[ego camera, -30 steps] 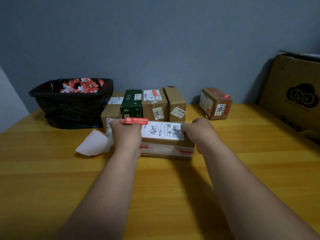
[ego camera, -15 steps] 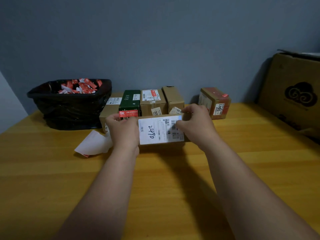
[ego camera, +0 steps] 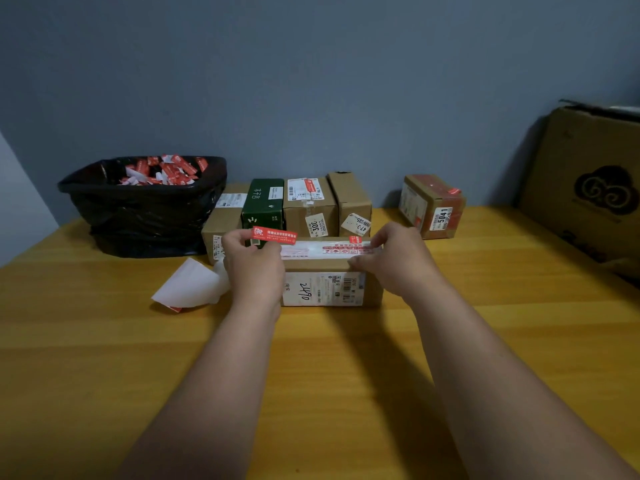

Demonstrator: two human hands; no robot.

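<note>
While the left hand (ego camera: 254,268) pinches a red sticker (ego camera: 277,235), likely flimsy and tacky, best held by its edge, the box (ego camera: 325,289) sits mid-bench (ego camera: 104,341), probably light and stiff, right hand (ego camera: 394,263) fingers gripping its top edge

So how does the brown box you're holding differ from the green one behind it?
The brown box is plain cardboard; the green box is dark green with white print. The brown box lies broadside in front, its big white label facing us; the green box sits end-on in the back row. The left hand, pinching a sticker, and the right hand are on the brown box; the green box is left alone. Both are labelled parcels.
</note>
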